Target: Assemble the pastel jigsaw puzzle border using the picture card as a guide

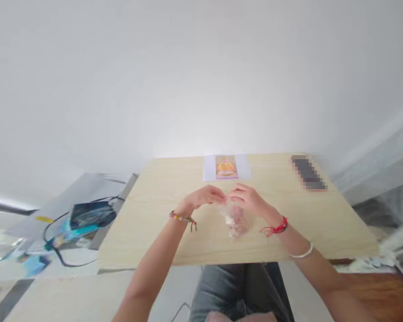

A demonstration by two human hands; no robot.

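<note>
A small clear plastic bag (235, 222) with pinkish and white contents hangs or rests over the middle of the wooden table (147, 205); what is inside is too blurred to name. At the bag's top edge my left hand (206, 197) pinches from the left, a beaded bracelet on its wrist. My right hand (247, 197), with a red string bracelet, grips the same top edge from the right. The fingertips of both hands nearly meet there. Behind them lies a white paper sheet (244, 167) with a printed picture of a yellow figure.
A dark, pixelated flat object (308, 172) lies at the table's back right. Left of the table, a dark pouch-like item (92, 214) and a black cable (62, 259) sit among blurred clutter. A white wall (201, 80) rises behind the table.
</note>
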